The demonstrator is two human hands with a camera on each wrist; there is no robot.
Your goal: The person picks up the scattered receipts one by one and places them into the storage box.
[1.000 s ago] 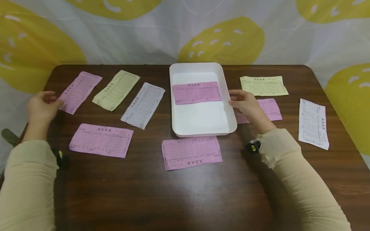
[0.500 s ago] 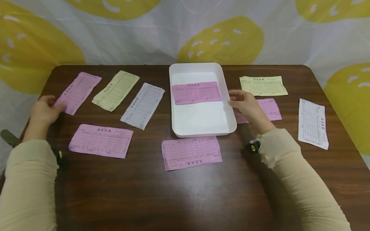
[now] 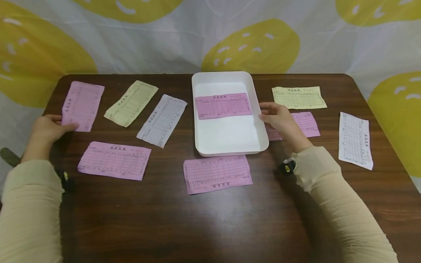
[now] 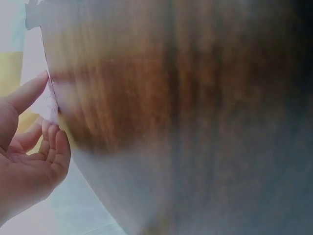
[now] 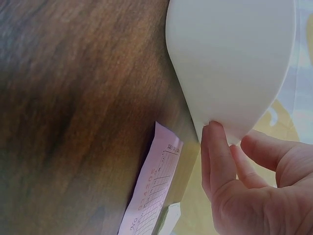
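Note:
My left hand [image 3: 46, 132] pinches the lower left corner of a pink receipt slip [image 3: 83, 104] at the table's left side. In the left wrist view, the thumb lies on the slip [image 4: 37, 73] and the other fingers curl at its edge. A white tray [image 3: 227, 140] stands near the middle back, with a pink slip [image 3: 223, 106] lying across it. Against the tray's right side rests my right hand [image 3: 283, 118]. The right wrist view has its straight fingertips touching the tray's outer wall [image 5: 230, 63], with the thumb beside the rim.
Right of the held slip lie a yellow slip [image 3: 131, 104] and a white slip [image 3: 162, 120]. Pink slips lie nearer at left [image 3: 115, 160] and before the tray [image 3: 217, 174]. On the right are yellow [image 3: 299, 98], pink [image 3: 307, 124] and white [image 3: 355, 140] slips.
My left hand has come down onto the far-left pink slip and turned it more upright, shifting it slightly left. The right hand and the tray stay in place.

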